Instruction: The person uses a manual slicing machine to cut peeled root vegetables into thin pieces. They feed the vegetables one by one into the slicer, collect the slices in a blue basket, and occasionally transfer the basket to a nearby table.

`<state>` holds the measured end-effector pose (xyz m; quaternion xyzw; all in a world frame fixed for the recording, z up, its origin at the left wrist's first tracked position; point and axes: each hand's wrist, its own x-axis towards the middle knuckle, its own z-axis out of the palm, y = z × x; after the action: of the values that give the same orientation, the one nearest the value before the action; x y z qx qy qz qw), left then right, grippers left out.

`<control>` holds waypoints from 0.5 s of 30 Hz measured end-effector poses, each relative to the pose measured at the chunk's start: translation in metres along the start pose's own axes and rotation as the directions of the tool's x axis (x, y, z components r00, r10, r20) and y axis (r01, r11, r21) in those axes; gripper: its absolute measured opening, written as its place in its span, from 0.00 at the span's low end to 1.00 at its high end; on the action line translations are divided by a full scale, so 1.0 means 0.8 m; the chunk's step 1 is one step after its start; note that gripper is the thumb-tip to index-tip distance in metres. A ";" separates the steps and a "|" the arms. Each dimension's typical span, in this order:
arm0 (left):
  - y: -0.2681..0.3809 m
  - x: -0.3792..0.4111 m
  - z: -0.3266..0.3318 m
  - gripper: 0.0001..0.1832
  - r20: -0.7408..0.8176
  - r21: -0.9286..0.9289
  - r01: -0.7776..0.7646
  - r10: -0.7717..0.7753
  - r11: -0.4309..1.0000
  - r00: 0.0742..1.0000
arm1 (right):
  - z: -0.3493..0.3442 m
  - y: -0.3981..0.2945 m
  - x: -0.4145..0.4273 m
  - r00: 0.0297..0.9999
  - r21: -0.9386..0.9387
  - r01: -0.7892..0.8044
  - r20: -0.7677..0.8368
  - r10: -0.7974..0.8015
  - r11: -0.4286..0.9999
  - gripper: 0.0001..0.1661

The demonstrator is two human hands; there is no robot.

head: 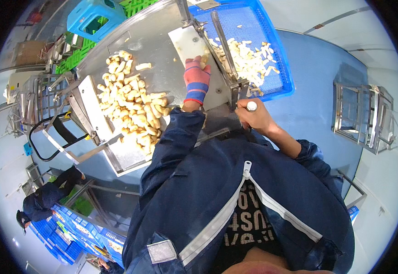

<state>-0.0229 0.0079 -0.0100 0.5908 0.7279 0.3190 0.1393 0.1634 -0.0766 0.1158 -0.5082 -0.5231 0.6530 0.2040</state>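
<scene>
My left hand (197,78), in a pink and blue knitted glove, rests at a white cutting board (184,42). A pale mushroom (204,61) shows between its thumb and fingers, partly hidden. Just right of it runs the long metal blade arm (216,58) of a lever cutter. My bare right hand (258,115) is wrapped around the cutter's handle (252,106), whose white round end sticks out. A heap of whole mushrooms (133,106), apparently king oyster, lies on the steel table (154,44) to the left. Beyond the blade, cut mushroom pieces (247,61) lie in a blue plastic basket (284,75).
A coil spring (223,41) stretches beside the blade. A light-blue plastic stool (94,20) stands past the table on green slatted pallets (135,7). Another white board with a cutter (91,106) is at the table's left end. A co-worker (44,198) stands by blue crates (79,226).
</scene>
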 end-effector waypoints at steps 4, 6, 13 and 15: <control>0.020 -0.012 0.015 0.23 0.121 -0.438 0.177 -0.138 0.881 0.983 | -0.004 -0.016 -0.001 0.999 -0.015 0.011 0.035 -0.011 1.000 0.17; 0.031 -0.019 0.005 0.18 0.304 -0.642 0.430 -0.303 0.634 0.903 | -0.005 -0.007 -0.001 1.000 -0.027 0.007 0.018 -0.006 1.000 0.17; 0.003 -0.024 0.022 0.16 0.282 -0.652 0.405 -0.291 0.641 0.914 | 0.014 0.089 0.012 0.993 -0.097 0.068 -0.090 -0.076 0.993 0.16; 0.020 -0.027 0.004 0.16 0.357 -0.661 0.466 -0.300 0.588 0.885 | 0.011 0.039 -0.001 0.988 -0.035 0.050 -0.142 -0.054 0.998 0.16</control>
<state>-0.0031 -0.0105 -0.0059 0.3428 0.6301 0.4813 0.5038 0.1638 -0.0927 0.0879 -0.5428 -0.5306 0.6012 0.2499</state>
